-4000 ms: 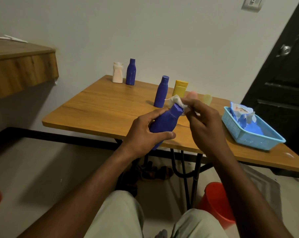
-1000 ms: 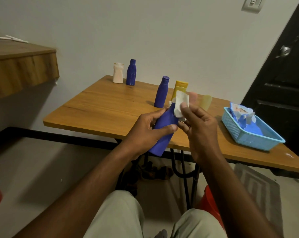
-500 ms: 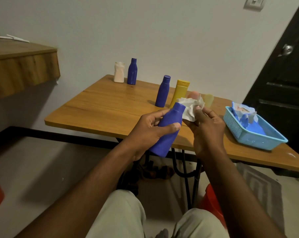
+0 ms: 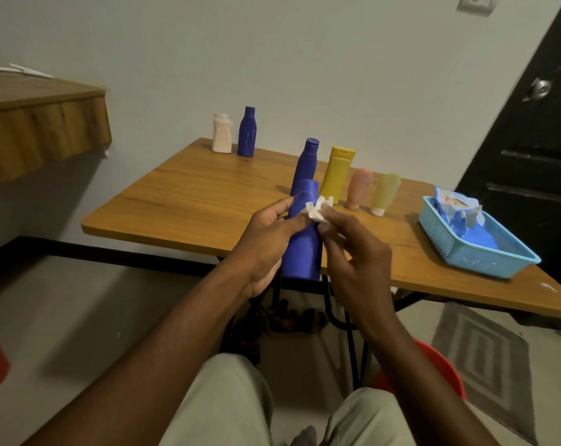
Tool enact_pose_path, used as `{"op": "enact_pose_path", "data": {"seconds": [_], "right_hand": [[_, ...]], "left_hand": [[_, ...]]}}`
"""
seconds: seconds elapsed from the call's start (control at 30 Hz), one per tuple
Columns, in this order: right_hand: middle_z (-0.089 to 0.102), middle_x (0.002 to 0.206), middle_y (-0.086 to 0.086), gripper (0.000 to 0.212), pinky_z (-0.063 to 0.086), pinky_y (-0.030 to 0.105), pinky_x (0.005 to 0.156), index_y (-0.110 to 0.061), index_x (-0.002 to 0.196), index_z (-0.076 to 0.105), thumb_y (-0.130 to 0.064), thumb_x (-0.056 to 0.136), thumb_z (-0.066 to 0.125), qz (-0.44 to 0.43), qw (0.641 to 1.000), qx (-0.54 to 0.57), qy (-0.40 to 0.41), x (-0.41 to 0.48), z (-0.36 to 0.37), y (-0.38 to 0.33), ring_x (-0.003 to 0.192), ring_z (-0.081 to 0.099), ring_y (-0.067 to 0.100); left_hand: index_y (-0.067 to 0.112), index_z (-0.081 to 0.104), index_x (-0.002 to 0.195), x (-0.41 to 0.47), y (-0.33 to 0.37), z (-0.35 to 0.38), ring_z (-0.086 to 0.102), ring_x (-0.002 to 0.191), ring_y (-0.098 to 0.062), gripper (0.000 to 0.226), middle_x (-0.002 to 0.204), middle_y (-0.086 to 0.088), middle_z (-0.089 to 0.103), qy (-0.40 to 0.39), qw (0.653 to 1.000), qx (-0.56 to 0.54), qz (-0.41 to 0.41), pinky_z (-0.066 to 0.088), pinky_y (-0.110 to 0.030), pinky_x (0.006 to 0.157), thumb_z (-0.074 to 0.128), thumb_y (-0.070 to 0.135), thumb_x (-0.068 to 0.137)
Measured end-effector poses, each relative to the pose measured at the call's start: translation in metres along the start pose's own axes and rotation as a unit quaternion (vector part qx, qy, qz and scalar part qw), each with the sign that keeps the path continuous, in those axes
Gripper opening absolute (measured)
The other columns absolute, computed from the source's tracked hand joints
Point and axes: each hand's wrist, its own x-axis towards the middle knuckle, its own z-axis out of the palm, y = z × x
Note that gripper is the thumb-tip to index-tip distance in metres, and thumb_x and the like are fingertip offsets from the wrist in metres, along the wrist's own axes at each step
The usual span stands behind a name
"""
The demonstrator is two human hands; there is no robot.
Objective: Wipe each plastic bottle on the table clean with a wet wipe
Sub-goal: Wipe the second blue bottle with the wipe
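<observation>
My left hand (image 4: 267,244) grips a blue plastic bottle (image 4: 302,249), held nearly upright over the table's front edge. My right hand (image 4: 353,252) pinches a crumpled white wet wipe (image 4: 317,210) against the bottle's shoulder. Behind them on the wooden table (image 4: 192,194) stand another blue bottle (image 4: 305,162), a yellow tube (image 4: 338,177), a pink tube (image 4: 359,188) and a pale green tube (image 4: 384,193). A white bottle (image 4: 222,133) and a third blue bottle (image 4: 247,131) stand at the far corner by the wall.
A light blue basket (image 4: 465,249) with a wet wipe pack (image 4: 456,209) sits at the table's right. A wooden shelf (image 4: 41,123) juts out at left. A dark door (image 4: 530,140) is at right. A red bucket (image 4: 440,378) stands under the table.
The bottle has turned from tilted to nearly upright. My right hand has brought the wipe from beside the cap down onto the bottle's shoulder, bunched smaller.
</observation>
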Motion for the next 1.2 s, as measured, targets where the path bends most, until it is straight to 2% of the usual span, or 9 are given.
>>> {"op": "enact_pose_path", "data": {"seconds": [0.07, 0.13, 0.27, 0.43, 0.63, 0.8, 0.97, 1.07, 1.2], "right_hand": [[0.065, 0.137, -0.006, 0.032, 0.053, 0.022, 0.098, -0.019, 0.133, 0.066, -0.029, 0.104, 0.057, -0.018, 0.999, -0.032, -0.022, -0.010, 0.007, 0.000, 0.125, 0.060, -0.001], [0.068, 0.132, -0.006, 0.032, 0.054, 0.023, 0.097, -0.018, 0.127, 0.071, -0.035, 0.103, 0.057, -0.022, 0.999, -0.023, -0.007, -0.019, 0.010, 0.001, 0.124, 0.060, -0.002], [0.077, 0.106, -0.006, 0.015, 0.061, 0.033, 0.084, -0.013, 0.108, 0.077, -0.020, 0.095, 0.073, 0.035, 0.998, 0.032, 0.036, -0.019, 0.010, 0.002, 0.103, 0.072, 0.009], [0.076, 0.114, -0.006, 0.029, 0.061, 0.028, 0.088, -0.014, 0.122, 0.073, -0.021, 0.094, 0.073, 0.159, 0.978, 0.127, 0.043, 0.008, 0.010, 0.000, 0.107, 0.070, 0.007], [0.079, 0.106, -0.003, 0.021, 0.060, 0.038, 0.093, -0.010, 0.112, 0.078, -0.013, 0.091, 0.076, 0.159, 0.973, 0.152, 0.072, -0.006, 0.021, -0.006, 0.104, 0.073, 0.012], [0.079, 0.106, -0.002, 0.020, 0.059, 0.029, 0.089, -0.011, 0.107, 0.080, -0.006, 0.088, 0.079, 0.168, 0.957, 0.210, 0.109, -0.030, 0.033, -0.015, 0.107, 0.073, 0.012], [0.077, 0.099, 0.003, 0.018, 0.057, 0.024, 0.082, -0.007, 0.101, 0.079, -0.001, 0.084, 0.081, 0.127, 0.964, 0.195, 0.126, -0.046, 0.038, -0.016, 0.100, 0.073, 0.016], [0.075, 0.099, 0.000, 0.022, 0.059, 0.035, 0.081, -0.008, 0.102, 0.078, 0.004, 0.084, 0.079, 0.048, 0.988, 0.105, 0.105, -0.050, 0.037, -0.010, 0.099, 0.071, 0.020], [0.071, 0.095, -0.001, 0.020, 0.055, 0.040, 0.070, -0.008, 0.097, 0.077, 0.005, 0.083, 0.079, -0.054, 0.993, -0.008, 0.106, -0.052, 0.040, -0.005, 0.092, 0.066, 0.018]], "left_hand": [[0.015, 0.066, 0.132, 0.000, 0.002, -0.001, 0.073, 0.108, -0.023, 0.028, 0.122, -0.010, 0.076, 0.008, 1.000, -0.022, -0.006, 0.061, -0.034, 0.088, 0.058, 0.017, 0.106], [0.016, 0.067, 0.126, 0.000, 0.004, -0.004, 0.074, 0.103, -0.022, 0.022, 0.117, -0.011, 0.077, 0.033, 0.999, -0.027, -0.007, 0.062, -0.035, 0.089, 0.056, 0.017, 0.107], [0.015, 0.069, 0.122, 0.001, 0.002, -0.007, 0.073, 0.102, -0.026, 0.019, 0.119, -0.017, 0.075, 0.052, 0.998, -0.014, -0.012, 0.061, -0.042, 0.093, 0.060, 0.018, 0.105], [0.013, 0.065, 0.132, 0.000, 0.003, -0.003, 0.074, 0.109, -0.024, 0.034, 0.121, -0.009, 0.075, 0.044, 0.999, 0.007, -0.014, 0.063, -0.038, 0.089, 0.069, 0.011, 0.098], [0.010, 0.066, 0.126, 0.005, 0.008, -0.010, 0.074, 0.110, -0.031, 0.028, 0.120, -0.014, 0.074, 0.112, 0.994, -0.001, 0.013, 0.063, -0.043, 0.090, 0.070, 0.012, 0.098], [0.002, 0.067, 0.127, 0.009, 0.006, -0.009, 0.074, 0.108, -0.033, 0.031, 0.117, -0.016, 0.075, 0.175, 0.984, -0.028, 0.007, 0.062, -0.046, 0.092, 0.070, 0.017, 0.099], [0.004, 0.066, 0.119, 0.009, 0.007, -0.010, 0.074, 0.104, -0.029, 0.025, 0.116, -0.013, 0.074, 0.205, 0.978, -0.022, -0.030, 0.063, -0.044, 0.088, 0.068, 0.021, 0.101], [0.002, 0.066, 0.125, 0.009, 0.008, -0.011, 0.075, 0.097, -0.028, 0.032, 0.115, -0.015, 0.074, 0.210, 0.977, -0.015, -0.041, 0.063, -0.041, 0.078, 0.069, 0.023, 0.101], [-0.001, 0.065, 0.126, 0.005, 0.009, -0.006, 0.074, 0.100, -0.035, 0.033, 0.114, -0.019, 0.074, 0.200, 0.978, -0.025, -0.057, 0.063, -0.050, 0.086, 0.069, 0.019, 0.100]]}}
